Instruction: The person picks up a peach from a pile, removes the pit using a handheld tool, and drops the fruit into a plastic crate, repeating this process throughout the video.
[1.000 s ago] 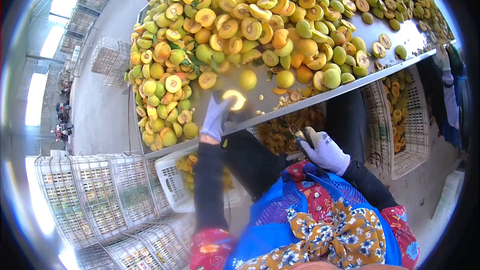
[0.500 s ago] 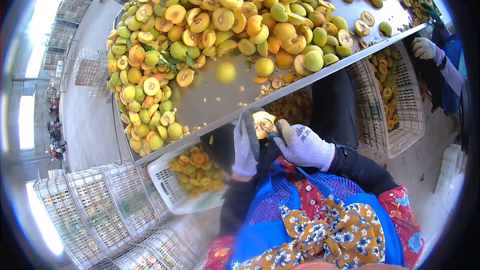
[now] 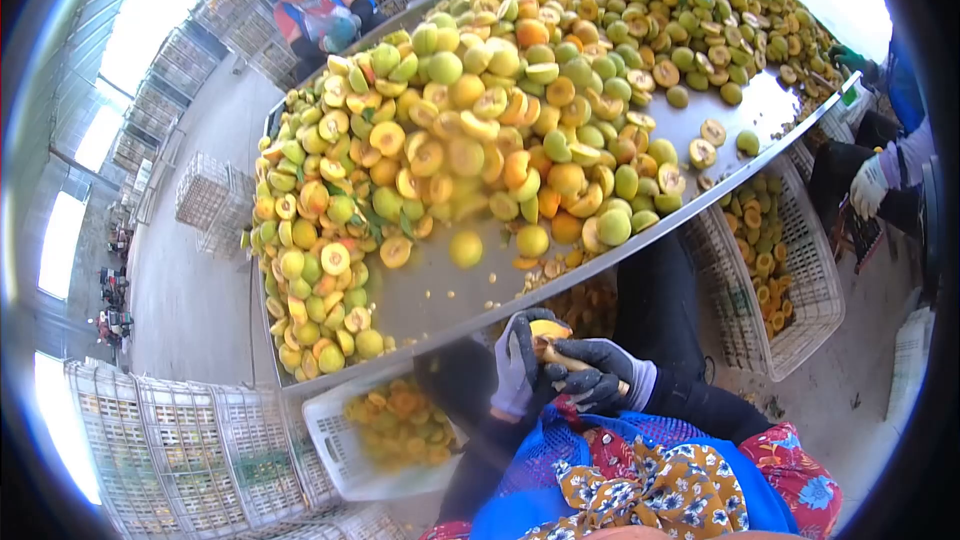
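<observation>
My left hand (image 3: 516, 365), in a grey-and-white work glove, is closed around a yellow peach half (image 3: 550, 328) at the table's near edge. My right hand (image 3: 600, 372), gloved the same way, grips a pitting knife (image 3: 577, 363) with a pale wooden handle. The knife's working end meets the peach half and is hidden by the fingers. Beyond the hands, a heap of yellow-green peaches (image 3: 440, 130), many halved with pits showing, covers much of the metal table (image 3: 400, 290). A white crate (image 3: 335, 440) with peach halves stands below, left of my hands.
Another white crate (image 3: 740, 325) holding peach halves stands at the right, under the table edge. A co-worker (image 3: 320, 10) is at the table's far left side. A second person's gloved hand (image 3: 870, 188) shows at right. Stacked wire-framed crates (image 3: 180, 440) fill the lower left.
The view has tilted up, bringing the far co-worker into sight. My right hand has turned so the knife handle shows. The peach half is now more covered by my fingers.
</observation>
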### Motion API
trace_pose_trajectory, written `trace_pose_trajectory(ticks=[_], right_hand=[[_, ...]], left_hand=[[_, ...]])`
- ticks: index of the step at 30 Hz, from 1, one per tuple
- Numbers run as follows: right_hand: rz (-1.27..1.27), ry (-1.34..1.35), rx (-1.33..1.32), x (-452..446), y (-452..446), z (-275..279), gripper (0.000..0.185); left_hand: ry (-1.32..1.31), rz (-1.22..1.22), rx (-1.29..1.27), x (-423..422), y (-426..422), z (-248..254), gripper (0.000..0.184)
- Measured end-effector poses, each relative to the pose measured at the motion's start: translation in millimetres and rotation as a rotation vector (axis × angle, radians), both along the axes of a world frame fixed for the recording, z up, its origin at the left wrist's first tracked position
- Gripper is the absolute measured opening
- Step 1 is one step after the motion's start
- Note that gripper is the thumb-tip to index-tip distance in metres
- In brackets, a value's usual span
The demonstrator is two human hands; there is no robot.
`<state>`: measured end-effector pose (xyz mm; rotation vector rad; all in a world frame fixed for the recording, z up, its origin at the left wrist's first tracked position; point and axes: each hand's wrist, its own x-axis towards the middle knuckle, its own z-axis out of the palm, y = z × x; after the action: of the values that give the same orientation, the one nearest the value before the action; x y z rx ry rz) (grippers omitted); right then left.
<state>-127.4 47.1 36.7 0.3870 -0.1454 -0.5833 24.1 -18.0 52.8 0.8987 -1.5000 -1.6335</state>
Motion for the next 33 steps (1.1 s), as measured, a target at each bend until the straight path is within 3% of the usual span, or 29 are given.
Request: trace_pose_trajectory(ticks=[4, 7, 10, 13, 14, 15, 17, 18, 19, 22, 25, 28, 31, 33], right_hand=[[-0.049, -0.068, 0.030, 3.0, 4.0, -4.1, 0.038], [-0.151, -0.023, -0.122, 3.8, 8.7, 1.8, 0.039], [-0.218, 0.179, -0.241, -10.6, 7.5, 16.8, 0.043], [-0.114, 0.722, -0.292, -25.7, 2.9, 29.3, 0.042], [-0.040, 1.066, -0.379, -26.5, 1.0, 33.2, 0.048], [-0.055, 1.188, -0.473, -23.5, -0.6, 17.3, 0.049], [-0.071, 1.404, -0.663, -13.1, 5.7, -29.2, 0.052], [0.079, 1.487, -0.818, -17.8, -0.3, -33.1, 0.053], [0.136, 1.491, -0.723, -14.2, 1.5, -48.3, 0.049], [0.068, 1.458, -0.600, -11.0, 0.6, -17.1, 0.044], [0.067, 1.536, -0.627, -13.5, -1.2, -10.4, 0.042], [0.070, 1.613, -0.698, -22.2, -0.7, -9.0, 0.038], [0.021, 1.796, -0.796, -27.1, 0.0, -8.9, 0.033], [-0.144, 1.964, -0.942, -27.4, 4.6, -13.7, 0.029]], left_hand=[[-0.139, 0.048, -0.170, -3.3, 4.1, -5.5, 0.054], [-0.360, 0.246, -0.436, 0.6, 10.3, -7.9, 0.041], [-0.372, 0.490, -0.273, 46.9, 1.2, -32.4, 0.038], [-0.337, 0.742, 0.083, 145.5, -5.3, -68.6, 0.036], [-0.948, 0.573, -0.051, 183.2, -1.0, -55.3, 0.035], [-1.395, 0.516, -0.236, 192.1, 6.8, -34.1, 0.030], [-1.843, 0.176, -0.551, 245.2, 8.9, -46.4, 0.052], [-1.759, 0.260, -0.503, 238.5, -10.9, -36.7, 0.055], [-1.575, 0.348, -0.378, 216.8, -30.9, -11.5, 0.056], [-1.298, 0.303, -0.405, 133.3, -100.2, 24.2, 0.053], [-1.366, 0.091, -0.423, 54.9, -165.4, 13.6, 0.059], [-1.421, -0.101, -0.456, 15.7, -208.1, -43.4, 0.075], [-1.229, -0.079, -0.498, 14.8, -211.3, -53.4, 0.077], [-0.578, -0.120, 0.207, 27.3, -201.5, -47.9, 0.056]])
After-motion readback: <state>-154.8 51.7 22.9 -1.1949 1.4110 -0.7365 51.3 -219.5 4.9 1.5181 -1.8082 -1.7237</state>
